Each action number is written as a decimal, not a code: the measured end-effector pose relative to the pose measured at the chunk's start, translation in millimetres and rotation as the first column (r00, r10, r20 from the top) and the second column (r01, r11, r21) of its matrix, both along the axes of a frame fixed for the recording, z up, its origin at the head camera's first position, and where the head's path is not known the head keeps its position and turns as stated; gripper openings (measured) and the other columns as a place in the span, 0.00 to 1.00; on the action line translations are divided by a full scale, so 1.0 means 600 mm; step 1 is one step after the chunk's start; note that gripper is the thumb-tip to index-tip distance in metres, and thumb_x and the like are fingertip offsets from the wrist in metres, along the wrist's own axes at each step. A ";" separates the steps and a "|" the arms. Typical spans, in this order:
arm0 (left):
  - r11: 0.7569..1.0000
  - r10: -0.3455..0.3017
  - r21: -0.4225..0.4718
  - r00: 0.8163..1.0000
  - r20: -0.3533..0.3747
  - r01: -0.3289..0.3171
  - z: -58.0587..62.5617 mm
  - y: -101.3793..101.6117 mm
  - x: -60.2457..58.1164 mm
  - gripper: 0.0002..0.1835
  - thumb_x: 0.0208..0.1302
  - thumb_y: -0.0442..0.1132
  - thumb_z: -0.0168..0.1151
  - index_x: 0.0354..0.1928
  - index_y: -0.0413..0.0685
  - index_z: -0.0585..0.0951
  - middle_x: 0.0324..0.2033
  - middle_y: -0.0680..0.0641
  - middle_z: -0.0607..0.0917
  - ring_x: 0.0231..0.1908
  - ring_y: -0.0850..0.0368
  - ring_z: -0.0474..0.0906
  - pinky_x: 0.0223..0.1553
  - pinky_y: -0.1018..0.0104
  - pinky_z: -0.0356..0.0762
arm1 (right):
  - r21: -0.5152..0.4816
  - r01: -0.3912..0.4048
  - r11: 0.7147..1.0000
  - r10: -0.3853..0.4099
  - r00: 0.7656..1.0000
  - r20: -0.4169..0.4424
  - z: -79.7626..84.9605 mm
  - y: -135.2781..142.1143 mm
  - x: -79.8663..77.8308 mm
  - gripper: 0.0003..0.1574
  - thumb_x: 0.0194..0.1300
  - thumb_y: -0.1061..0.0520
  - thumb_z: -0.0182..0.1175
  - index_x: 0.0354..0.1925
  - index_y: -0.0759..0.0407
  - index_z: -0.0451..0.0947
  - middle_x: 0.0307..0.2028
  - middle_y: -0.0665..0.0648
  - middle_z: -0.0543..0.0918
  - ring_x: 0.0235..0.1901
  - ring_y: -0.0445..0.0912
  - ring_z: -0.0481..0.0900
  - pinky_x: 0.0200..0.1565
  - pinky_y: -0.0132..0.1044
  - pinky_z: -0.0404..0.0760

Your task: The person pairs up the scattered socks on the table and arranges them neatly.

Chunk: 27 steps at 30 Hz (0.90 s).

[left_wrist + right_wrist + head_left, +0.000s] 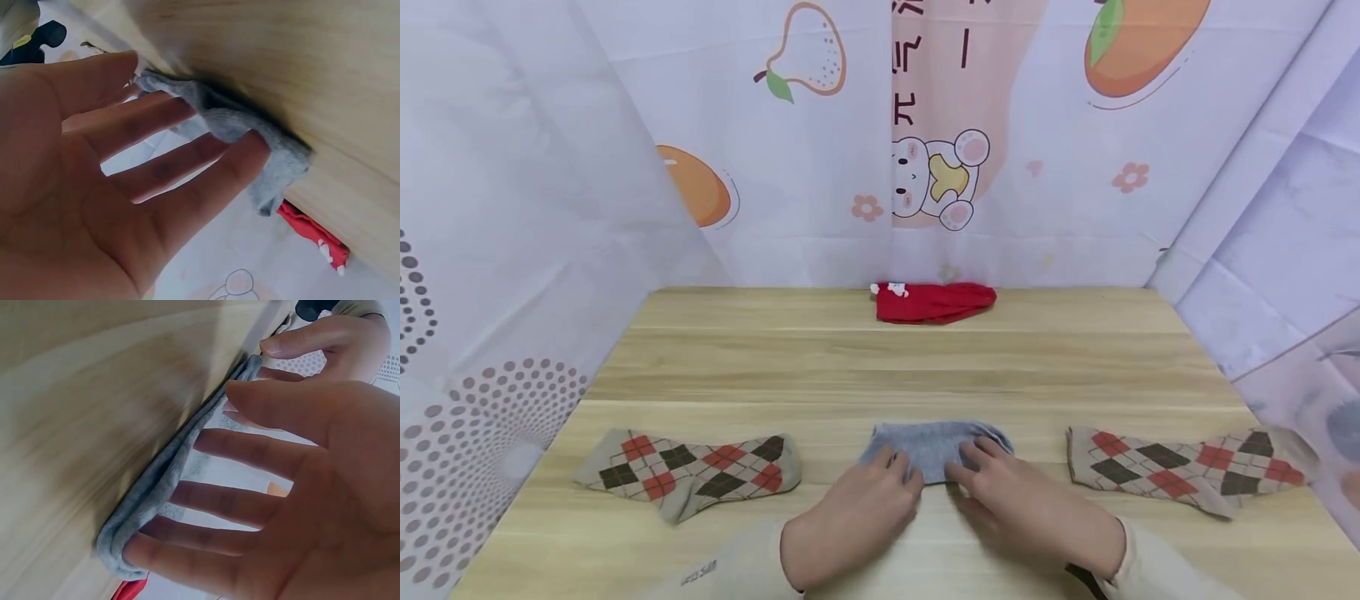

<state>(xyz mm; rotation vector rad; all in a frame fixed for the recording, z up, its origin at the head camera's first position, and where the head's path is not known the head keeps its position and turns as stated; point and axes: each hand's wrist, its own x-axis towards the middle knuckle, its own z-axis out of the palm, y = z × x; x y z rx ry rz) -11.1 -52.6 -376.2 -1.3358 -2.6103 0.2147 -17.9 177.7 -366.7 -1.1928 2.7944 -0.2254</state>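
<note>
A grey-blue folded sock (936, 446) lies on the table in front of me. My left hand (859, 510) touches its left part, and my right hand (1026, 500) touches its right part with the fingertips. The left wrist view shows the left fingers (206, 194) extended, their tips against the grey knit fabric (284, 162). From the right wrist, the right fingers (231, 503) look spread and nearly straight, resting on the doubled fabric edge (159, 469). Neither thumb plainly pinches the cloth.
An argyle sock (730, 467) lies left of my hands, and a matching one (1172, 467) lies right. A red knit item (936, 303) with a white decoration sits at the back edge of the wooden table (760, 358). Printed curtains (820, 167) hang behind.
</note>
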 end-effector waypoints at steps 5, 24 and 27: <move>1.000 0.012 -0.022 0.998 0.062 -0.011 0.002 0.003 -0.003 0.18 0.67 0.54 0.63 0.48 0.48 0.84 0.39 0.47 0.83 0.43 0.52 0.78 0.45 0.61 0.79 | -0.013 0.000 1.000 0.000 1.000 -0.012 -0.005 0.002 0.000 0.13 0.65 0.54 0.65 0.47 0.55 0.80 0.42 0.55 0.79 0.48 0.54 0.77 0.44 0.50 0.81; 0.999 0.008 0.034 0.970 0.244 -0.016 0.010 0.002 -0.048 0.18 0.71 0.52 0.58 0.50 0.47 0.83 0.41 0.48 0.80 0.45 0.52 0.75 0.48 0.59 0.79 | -0.088 0.076 0.993 -0.074 0.997 0.026 -0.020 0.017 -0.026 0.20 0.66 0.55 0.63 0.55 0.60 0.81 0.55 0.68 0.80 0.58 0.67 0.74 0.58 0.60 0.73; 0.998 0.024 0.056 0.960 0.280 -0.042 0.010 0.000 -0.054 0.17 0.71 0.51 0.58 0.50 0.47 0.82 0.43 0.47 0.80 0.47 0.52 0.75 0.47 0.59 0.79 | -0.089 0.071 0.994 -0.068 0.997 0.036 -0.018 0.018 -0.034 0.18 0.66 0.55 0.64 0.53 0.59 0.81 0.54 0.65 0.81 0.59 0.65 0.74 0.59 0.59 0.73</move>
